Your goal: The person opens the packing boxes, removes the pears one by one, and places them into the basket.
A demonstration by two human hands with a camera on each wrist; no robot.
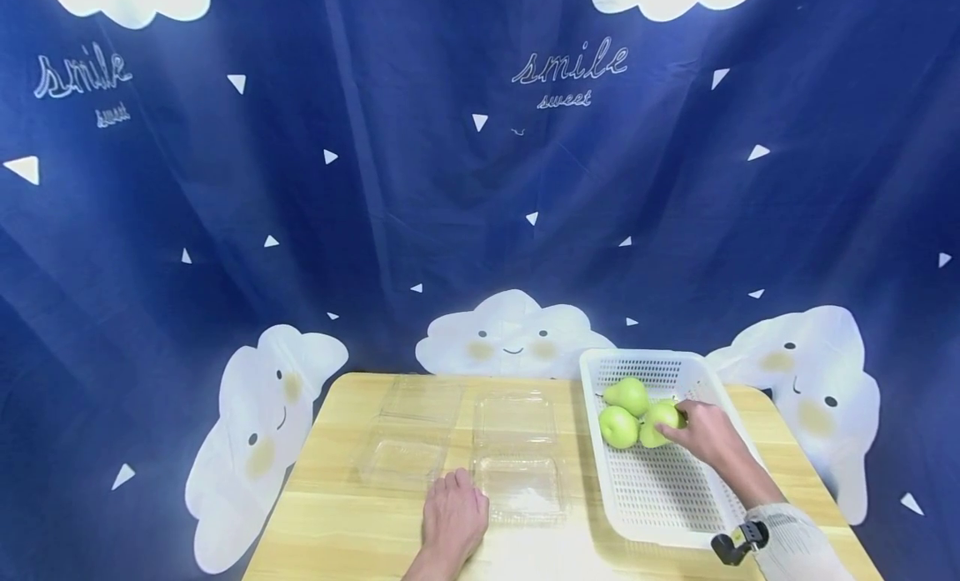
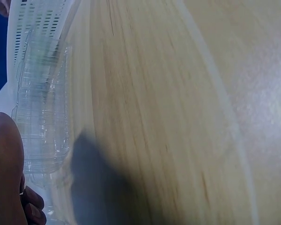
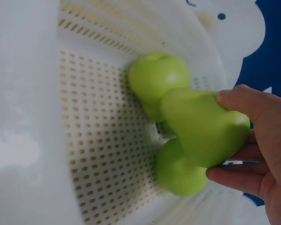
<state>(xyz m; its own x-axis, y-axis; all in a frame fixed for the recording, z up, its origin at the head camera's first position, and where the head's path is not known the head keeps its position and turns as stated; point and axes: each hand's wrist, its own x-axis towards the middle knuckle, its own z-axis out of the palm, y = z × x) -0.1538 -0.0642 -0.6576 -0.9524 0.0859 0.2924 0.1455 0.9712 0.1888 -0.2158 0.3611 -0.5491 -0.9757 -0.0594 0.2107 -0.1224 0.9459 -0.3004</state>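
My right hand (image 1: 707,433) grips a green pear (image 3: 203,126) inside the white perforated basket (image 1: 611,489). Its thumb lies on one side of the fruit and the fingers on the other. Two more green pears lie against each other in the basket: one (image 1: 628,395) toward the back, another (image 1: 618,428) by the left wall. Resting on the wooden table, my left hand (image 1: 454,517) has loosely bent fingers and holds nothing. Its fingertips are close to the near corner of an opened clear plastic clamshell box (image 1: 519,487).
A second opened clear clamshell box (image 1: 405,460) lies to the left of the first on the wooden table (image 1: 330,514). Behind the table hangs a dark blue curtain (image 1: 450,206) with cloud prints. The basket's raised wall surrounds the pears.
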